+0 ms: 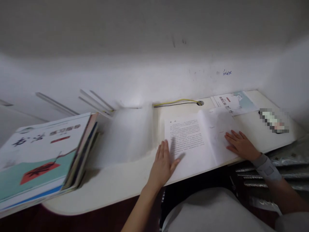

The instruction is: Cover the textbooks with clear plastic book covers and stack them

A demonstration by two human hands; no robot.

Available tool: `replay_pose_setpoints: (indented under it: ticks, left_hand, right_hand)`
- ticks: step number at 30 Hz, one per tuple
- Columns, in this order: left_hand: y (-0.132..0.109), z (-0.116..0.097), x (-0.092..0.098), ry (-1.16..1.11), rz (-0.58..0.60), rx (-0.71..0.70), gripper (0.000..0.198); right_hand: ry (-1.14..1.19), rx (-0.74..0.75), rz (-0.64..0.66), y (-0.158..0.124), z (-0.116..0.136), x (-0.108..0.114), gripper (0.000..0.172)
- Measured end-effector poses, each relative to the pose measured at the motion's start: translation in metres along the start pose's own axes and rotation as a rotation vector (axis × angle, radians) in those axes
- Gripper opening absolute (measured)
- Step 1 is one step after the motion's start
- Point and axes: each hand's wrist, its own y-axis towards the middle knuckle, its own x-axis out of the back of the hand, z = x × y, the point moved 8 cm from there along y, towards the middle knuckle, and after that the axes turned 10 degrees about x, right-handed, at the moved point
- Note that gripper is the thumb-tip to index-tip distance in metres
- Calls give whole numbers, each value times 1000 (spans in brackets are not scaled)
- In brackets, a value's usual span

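Printed sheets [188, 141] with dense lines of text lie near the front edge of the white desk, open like a spread. At their left margin, my left hand [162, 166] rests with fingers stretched out and thumb apart. My right hand [241, 144], a grey band [267, 167] round its wrist, lies flat with spread fingers on the right-hand page [219, 129], which bears only a few small marks. Neither hand grips anything.
A stack of books [45, 154] fills the left end of the desk [125, 180]. A booklet [235, 102] lies at the back right, near a pixelated phone-like object [274, 120]. A yellow cable [176, 101] runs from a desk hole [200, 103] along the white wall [145, 77].
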Motion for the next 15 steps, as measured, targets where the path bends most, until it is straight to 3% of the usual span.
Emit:
replay_pose_setpoints:
  ticks: [6, 15]
  left_hand:
    - [-1, 5, -9, 64, -13, -8, 72]
    - [1, 5, -12, 155, -23, 54, 67]
  right_hand:
    - [28, -5, 7, 8, -2, 0, 47]
    - [106, 88, 108, 84, 3, -15, 68]
